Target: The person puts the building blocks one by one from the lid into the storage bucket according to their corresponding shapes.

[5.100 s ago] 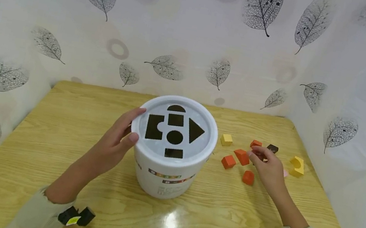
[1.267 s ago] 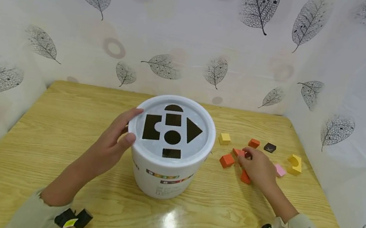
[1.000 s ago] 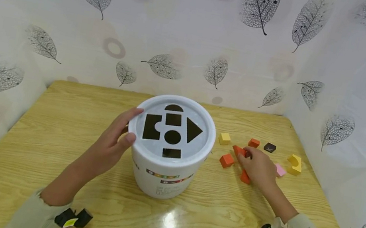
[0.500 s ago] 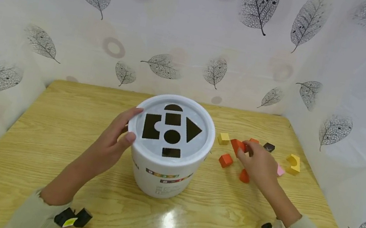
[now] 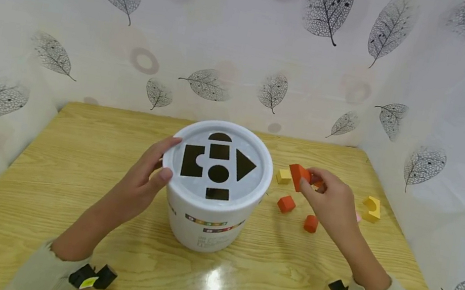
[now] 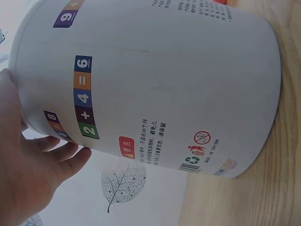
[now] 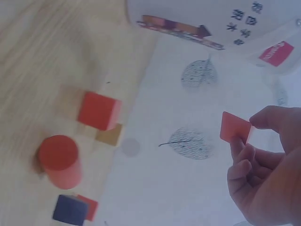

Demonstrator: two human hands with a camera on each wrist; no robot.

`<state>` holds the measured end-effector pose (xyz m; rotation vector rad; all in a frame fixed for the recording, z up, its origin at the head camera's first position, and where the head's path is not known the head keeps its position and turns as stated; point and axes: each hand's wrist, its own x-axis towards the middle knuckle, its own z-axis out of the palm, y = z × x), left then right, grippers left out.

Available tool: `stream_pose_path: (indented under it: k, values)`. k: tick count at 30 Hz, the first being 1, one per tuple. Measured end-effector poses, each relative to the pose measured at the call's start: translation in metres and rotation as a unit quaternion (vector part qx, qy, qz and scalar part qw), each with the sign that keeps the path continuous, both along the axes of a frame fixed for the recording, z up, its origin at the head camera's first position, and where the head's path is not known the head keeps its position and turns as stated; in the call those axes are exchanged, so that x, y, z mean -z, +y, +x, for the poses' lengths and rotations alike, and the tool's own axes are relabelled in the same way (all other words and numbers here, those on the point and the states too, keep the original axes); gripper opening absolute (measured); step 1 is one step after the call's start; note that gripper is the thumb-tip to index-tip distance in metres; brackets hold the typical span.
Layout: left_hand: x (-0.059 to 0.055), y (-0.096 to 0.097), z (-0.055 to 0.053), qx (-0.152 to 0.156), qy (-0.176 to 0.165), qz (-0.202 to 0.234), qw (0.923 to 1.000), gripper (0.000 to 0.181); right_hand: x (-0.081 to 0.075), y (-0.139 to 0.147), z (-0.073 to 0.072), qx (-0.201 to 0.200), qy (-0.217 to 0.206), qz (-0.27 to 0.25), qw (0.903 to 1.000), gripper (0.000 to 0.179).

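In the head view my left hand (image 5: 140,183) grips the rim of a white bucket (image 5: 188,227), thumb on top and fingers spread along the side. Cut into the bucket's lid (image 5: 251,197) are several shaped holes, among them a triangle, a square and a circle. Right of the bucket, my right hand (image 5: 335,206) pinches a red triangular block (image 5: 297,177) between thumb and fingertips, above the table. The right wrist view shows one flat face of this block (image 7: 235,126). Below the right hand stand a red cube (image 5: 286,204) and a red cylinder (image 5: 311,224).
A yellow cube (image 5: 283,176) lies close to the bucket's right side. Farther right is a yellow block with a rounded cutout (image 5: 371,209), and a pink block is mostly covered by the right hand. A dark block (image 7: 69,210) appears in the right wrist view.
My right hand has taken the red triangular block from among the other blocks and raised it slightly up and to the left. My left hand keeps its grip on the bucket.
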<state>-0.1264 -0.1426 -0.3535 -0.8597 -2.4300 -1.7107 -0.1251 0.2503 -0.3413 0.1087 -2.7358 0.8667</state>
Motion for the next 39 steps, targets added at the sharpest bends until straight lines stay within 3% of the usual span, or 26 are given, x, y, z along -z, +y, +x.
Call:
stream_pose_path:
  k: [15, 25, 32, 39]
  values:
    - [-0.001, 0.0, 0.001, -0.002, -0.006, -0.003, 1.0, 0.057, -0.051, -0.033, 0.018, -0.033, 0.059, -0.048, 0.9965, 0.033]
    - [-0.002, 0.0, 0.002, 0.001, -0.01, 0.001, 0.9999, 0.057, -0.07, -0.055, 0.022, -0.061, 0.076, -0.084, 0.9917, 0.028]
    - [-0.001, -0.001, 0.002, -0.002, -0.009, -0.001, 1.0, 0.056, -0.08, -0.072, 0.018, -0.066, 0.041, -0.098, 0.9922, 0.028]
    - [-0.002, 0.0, 0.003, -0.001, -0.006, -0.002, 1.0, 0.057, -0.079, -0.09, 0.015, -0.075, -0.004, -0.091, 0.993, 0.024]
